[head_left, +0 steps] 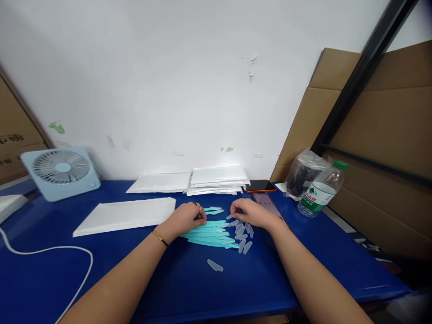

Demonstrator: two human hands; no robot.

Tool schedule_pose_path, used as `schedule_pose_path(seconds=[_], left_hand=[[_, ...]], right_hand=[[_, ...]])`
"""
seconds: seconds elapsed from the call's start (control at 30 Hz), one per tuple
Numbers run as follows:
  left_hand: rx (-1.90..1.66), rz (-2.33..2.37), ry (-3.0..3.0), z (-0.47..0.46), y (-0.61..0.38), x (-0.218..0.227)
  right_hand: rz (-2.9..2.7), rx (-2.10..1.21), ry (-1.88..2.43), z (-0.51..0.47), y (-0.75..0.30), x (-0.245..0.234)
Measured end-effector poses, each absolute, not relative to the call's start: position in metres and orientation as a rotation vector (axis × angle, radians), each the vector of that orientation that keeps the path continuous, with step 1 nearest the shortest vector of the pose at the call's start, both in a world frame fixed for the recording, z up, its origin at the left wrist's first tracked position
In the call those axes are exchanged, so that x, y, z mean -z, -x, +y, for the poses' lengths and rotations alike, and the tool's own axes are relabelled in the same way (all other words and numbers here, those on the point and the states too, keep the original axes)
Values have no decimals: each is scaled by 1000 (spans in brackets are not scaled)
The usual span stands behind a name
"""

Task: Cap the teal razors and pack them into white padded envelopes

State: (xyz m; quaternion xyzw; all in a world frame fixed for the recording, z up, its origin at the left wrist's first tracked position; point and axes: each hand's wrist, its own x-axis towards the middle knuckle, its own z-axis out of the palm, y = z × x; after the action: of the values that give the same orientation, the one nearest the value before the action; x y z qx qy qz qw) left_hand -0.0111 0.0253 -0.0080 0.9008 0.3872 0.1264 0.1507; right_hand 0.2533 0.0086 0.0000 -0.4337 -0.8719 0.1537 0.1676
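Note:
My left hand (189, 218) is curled over a row of teal eyebrow razors (211, 242), its thumb and fingers drawn together. Whatever they grip is hidden behind the fingers. Two more teal razors (214, 210) stick out to the right just behind that hand. Opposite, my right hand (249, 211) is closed in a pinch, with a translucent blade cap (230, 217) at its fingertips. Below it lies a loose heap of similar translucent caps (241, 231). One separate cap (215, 265) rests nearer to me on the blue table (168, 288).
White padded envelopes (219, 175) are stacked by the wall, another (124, 216) lying at left. A phone (268, 204) showing a timer and a second phone (259, 185) sit behind my right hand. A water bottle (320, 193) stands right, a blue fan (62, 173) left.

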Motion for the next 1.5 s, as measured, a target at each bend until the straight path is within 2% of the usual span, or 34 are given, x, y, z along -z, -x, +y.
schedule_pose_path(seconds=[0.2, 0.5, 0.8, 1.03, 1.23, 1.37, 1.5], left_hand=[[-374, 1196, -2478, 21, 7, 11], [-647, 1310, -2340, 24, 9, 8], [-675, 1322, -2324, 25, 12, 9], [-702, 1265, -2323, 20, 4, 6], [-624, 1327, -2398, 28, 8, 14], [-586, 1244, -2520, 28, 12, 13], [-395, 1041, -2570, 23, 11, 10]], right_hand=[[-2164, -614, 1232, 5, -255, 3], [-1788, -980, 1131, 8, -248, 6], [-1802, -896, 1127, 6, -246, 4], [-1853, -975, 1105, 9, -230, 19], [-2160, -635, 1163, 2, -239, 4], [-2505, -653, 1097, -3, -247, -6], [-2622, -573, 1131, -5, -246, -5]])
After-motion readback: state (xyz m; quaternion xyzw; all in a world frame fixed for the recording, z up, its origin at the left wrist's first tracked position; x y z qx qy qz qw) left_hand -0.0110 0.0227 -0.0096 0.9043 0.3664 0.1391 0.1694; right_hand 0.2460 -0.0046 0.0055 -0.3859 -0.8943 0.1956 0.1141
